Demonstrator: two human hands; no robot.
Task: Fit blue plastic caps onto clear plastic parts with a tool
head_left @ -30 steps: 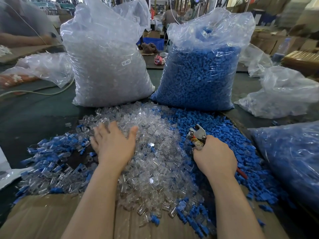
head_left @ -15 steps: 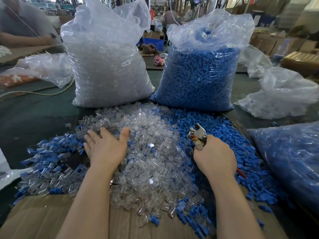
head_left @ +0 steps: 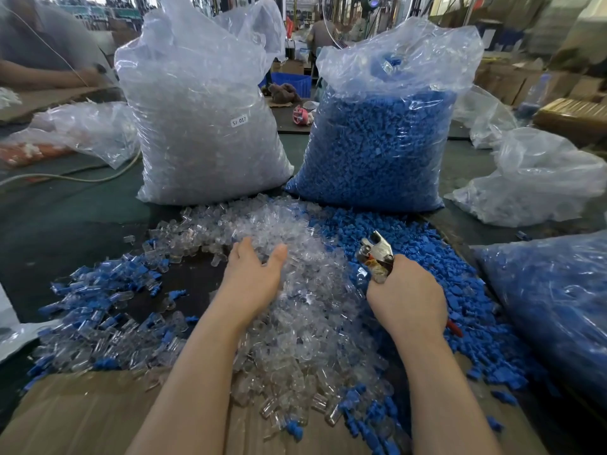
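Item: my left hand, fingers spread, rests on the clear parts heaped mid-table, likely to pick one. Right hand grips the tool ready, blue caps just beside.

Blue caps right of centre — clear, colourless parts mid-frame — brown cardboard lower left, dark green table.

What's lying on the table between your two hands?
In the head view, a heap of clear plastic parts fills the stretch between the left hand and the right hand, which grips the tool.
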